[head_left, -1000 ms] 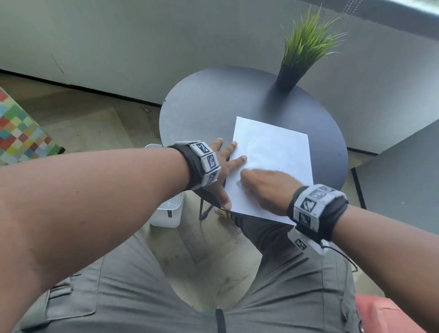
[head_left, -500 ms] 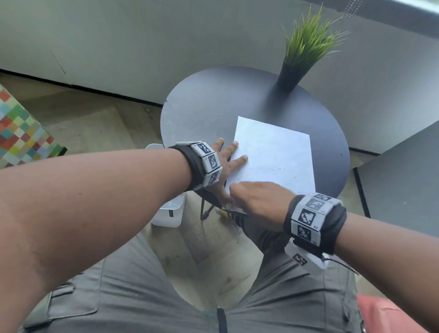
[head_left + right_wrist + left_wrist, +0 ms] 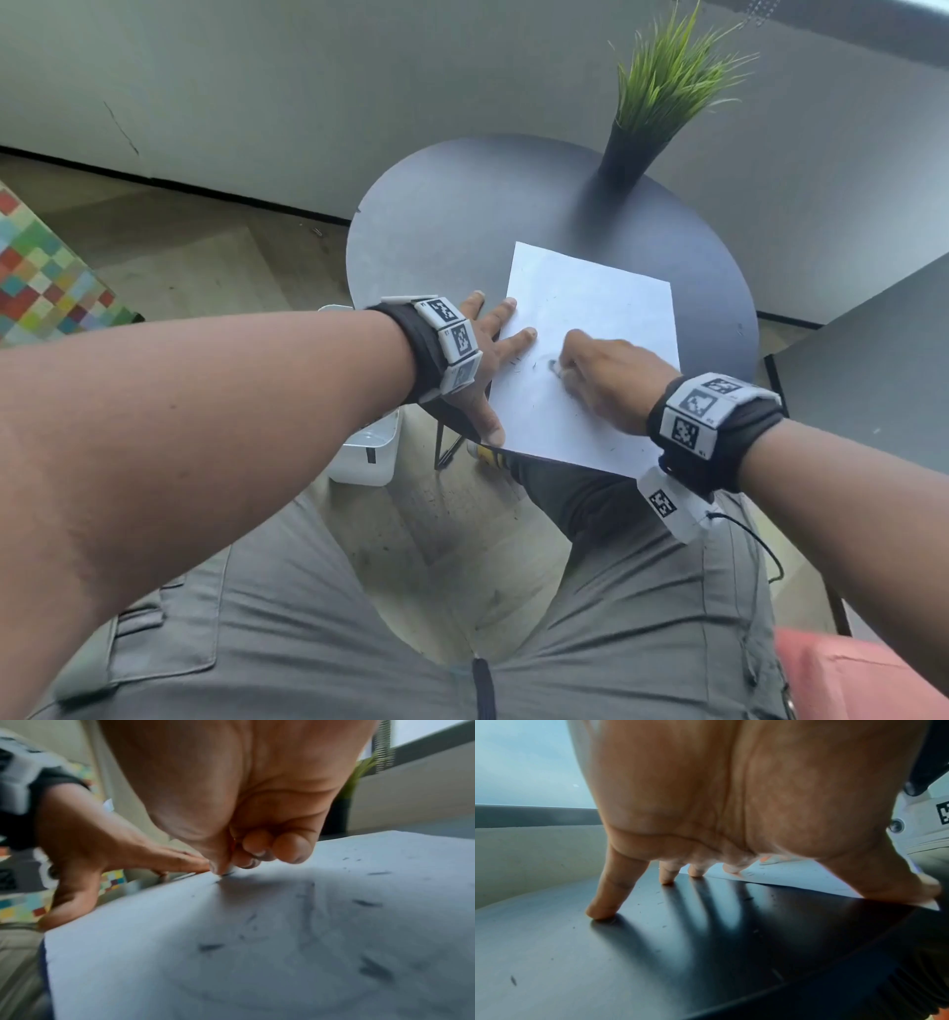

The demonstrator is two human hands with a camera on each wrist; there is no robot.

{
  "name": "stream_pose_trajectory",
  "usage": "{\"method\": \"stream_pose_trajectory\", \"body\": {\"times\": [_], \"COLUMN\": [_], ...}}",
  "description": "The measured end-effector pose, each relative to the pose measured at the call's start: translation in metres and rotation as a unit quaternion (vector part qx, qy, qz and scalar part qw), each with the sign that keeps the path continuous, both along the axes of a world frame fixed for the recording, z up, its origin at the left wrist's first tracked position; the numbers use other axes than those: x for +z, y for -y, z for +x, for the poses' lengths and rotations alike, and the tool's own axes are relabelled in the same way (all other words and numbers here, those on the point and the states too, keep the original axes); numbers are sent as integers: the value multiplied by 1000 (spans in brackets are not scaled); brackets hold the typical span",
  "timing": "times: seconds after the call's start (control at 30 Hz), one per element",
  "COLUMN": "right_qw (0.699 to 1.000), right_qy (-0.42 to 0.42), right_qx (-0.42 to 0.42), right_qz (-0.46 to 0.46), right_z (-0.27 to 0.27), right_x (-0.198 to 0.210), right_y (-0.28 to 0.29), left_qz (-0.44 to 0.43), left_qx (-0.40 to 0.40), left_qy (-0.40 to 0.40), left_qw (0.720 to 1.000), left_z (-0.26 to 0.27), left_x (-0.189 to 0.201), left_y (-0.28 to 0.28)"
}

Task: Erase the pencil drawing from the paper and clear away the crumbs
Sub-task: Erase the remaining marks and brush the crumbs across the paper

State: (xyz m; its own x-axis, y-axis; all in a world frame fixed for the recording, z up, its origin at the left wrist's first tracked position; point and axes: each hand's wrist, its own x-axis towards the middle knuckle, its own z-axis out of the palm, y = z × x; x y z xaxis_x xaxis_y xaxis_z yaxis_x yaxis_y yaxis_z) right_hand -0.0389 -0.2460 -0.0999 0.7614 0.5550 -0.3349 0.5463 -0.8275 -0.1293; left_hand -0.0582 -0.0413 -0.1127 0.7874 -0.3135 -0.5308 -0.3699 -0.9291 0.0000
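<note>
Right hand (image 3: 601, 380) is curled up tight, pinching a small eraser (image 3: 560, 371) down onto the paper (image 3: 590, 308). Left hand (image 3: 482, 354) lies flat, fingers spread, pinning the sheet's left edge. Paper's matte white with faint grey smudges and dark crumbs (image 3: 367, 903), on a smooth dark round table (image 3: 452, 216), beside a spiky green potted plant (image 3: 662, 87).

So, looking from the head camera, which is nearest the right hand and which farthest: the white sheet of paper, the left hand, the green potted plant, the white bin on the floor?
1. White sheet of paper: directly under the right hand.
2. Left hand: just left, pressing on the paper's edge.
3 and 4. White bin, on the floor at left, and green potted plant, at the table's far edge: too close to call.
</note>
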Motion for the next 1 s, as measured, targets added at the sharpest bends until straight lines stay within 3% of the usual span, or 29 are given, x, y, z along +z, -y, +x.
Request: {"method": "stream_pose_trajectory", "body": {"times": [0.07,0.2,0.37,0.53,0.67,0.83,1.0], "right_qw": [999,984,1000,988,999,995,999], "right_qy": [17,-69,16,-23,17,-20,17], "right_qx": [32,161,3,153,21,94,-29], "right_qz": [13,17,19,25,23,9,6], "right_z": [-7,-47,-1,-43,-5,-30,14], "right_x": [-3,-3,-1,-11,-3,-7,-4], "right_y": [-1,-10,9,-17,-18,-35,-19], "left_qz": [0,4,-1,0,0,6,-1], "left_qx": [0,-3,1,2,-2,6,-2], "left_qy": [0,-2,-1,-7,-5,-10,2], "left_qw": [1000,1000,1000,1000,1000,1000,1000], "left_z": [1,1,2,0,0,-2,1], "left_x": [-2,-2,-3,1,3,7,0], "left_y": [0,0,0,0,-1,2,-1]}}
